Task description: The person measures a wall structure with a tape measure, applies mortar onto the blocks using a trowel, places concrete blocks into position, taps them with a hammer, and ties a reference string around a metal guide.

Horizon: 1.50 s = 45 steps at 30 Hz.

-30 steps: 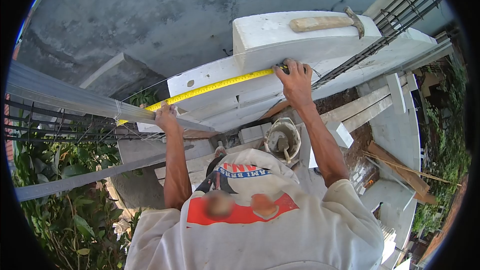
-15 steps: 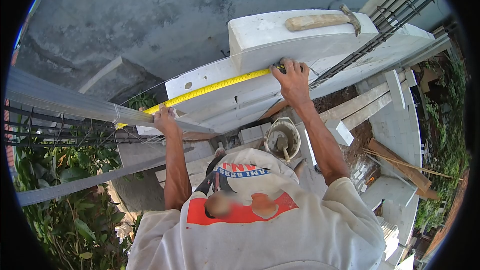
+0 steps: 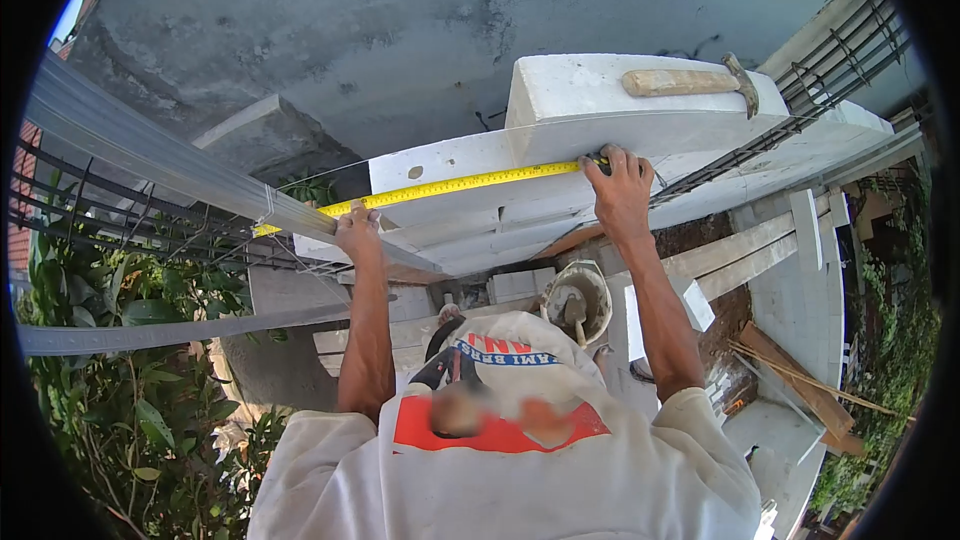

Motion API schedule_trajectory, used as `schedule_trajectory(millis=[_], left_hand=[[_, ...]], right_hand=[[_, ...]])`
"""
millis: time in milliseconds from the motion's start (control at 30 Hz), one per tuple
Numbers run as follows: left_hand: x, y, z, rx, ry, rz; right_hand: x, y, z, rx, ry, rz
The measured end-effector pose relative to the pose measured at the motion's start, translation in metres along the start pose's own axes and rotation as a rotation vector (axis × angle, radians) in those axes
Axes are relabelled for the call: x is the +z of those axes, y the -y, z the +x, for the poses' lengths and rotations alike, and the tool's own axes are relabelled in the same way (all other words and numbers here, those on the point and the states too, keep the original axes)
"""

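A yellow tape measure (image 3: 470, 183) stretches along the top of a white block wall (image 3: 445, 227). My right hand (image 3: 622, 190) is closed round its dark case, against the side of a raised white block (image 3: 560, 90). Near the tape's other end, my left hand (image 3: 358, 230) pinches the blade beside a grey metal upright (image 3: 215, 180). The tape's tip sticks out past this upright. A hammer (image 3: 690, 82) with a wooden handle lies on the raised block. A thin string runs above the wall's edge.
Steel rebar cages (image 3: 840, 70) stand at the upper right and at the left (image 3: 120, 205). Below the wall are a bucket (image 3: 578, 302) of mortar with a trowel, planks (image 3: 735, 250) and loose blocks. Leafy plants (image 3: 150, 390) fill the lower left.
The view has shifted, so the wall, hammer and both hands appear lower and further right. Both hands keep their hold on the tape, which stays stretched.
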<state>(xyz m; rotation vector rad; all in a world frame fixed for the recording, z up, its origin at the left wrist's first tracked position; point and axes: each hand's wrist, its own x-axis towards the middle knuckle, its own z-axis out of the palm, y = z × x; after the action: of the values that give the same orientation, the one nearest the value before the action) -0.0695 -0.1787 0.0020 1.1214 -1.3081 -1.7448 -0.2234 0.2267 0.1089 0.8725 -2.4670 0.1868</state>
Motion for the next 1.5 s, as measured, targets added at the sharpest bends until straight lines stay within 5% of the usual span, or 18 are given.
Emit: schedule_trajectory(millis=[333, 1200, 1267, 1300, 1367, 1500], left_hand=[[0.002, 0.003, -0.005, 0.067, -0.016, -0.188], [-0.003, -0.011, 0.002, 0.037, 0.106, -0.026], [-0.001, -0.018, -0.002, 0.248, 0.091, 0.029], [0.0, -0.022, -0.004, 0.254, 0.106, 0.057], [0.012, -0.038, -0.022, 0.239, 0.146, 0.034], [0.023, -0.04, -0.04, 0.169, 0.301, -0.056]], right_hand=[[-0.004, 0.008, 0.005, -0.033, 0.032, -0.047], [-0.015, 0.002, -0.002, -0.001, 0.075, -0.017], [-0.015, -0.003, -0.018, 0.01, 0.2, 0.004], [-0.016, -0.006, -0.028, 0.046, 0.198, -0.02], [-0.02, -0.007, -0.056, 0.162, 0.539, 0.112], [-0.016, 0.007, -0.139, 0.284, 0.617, 0.121]])
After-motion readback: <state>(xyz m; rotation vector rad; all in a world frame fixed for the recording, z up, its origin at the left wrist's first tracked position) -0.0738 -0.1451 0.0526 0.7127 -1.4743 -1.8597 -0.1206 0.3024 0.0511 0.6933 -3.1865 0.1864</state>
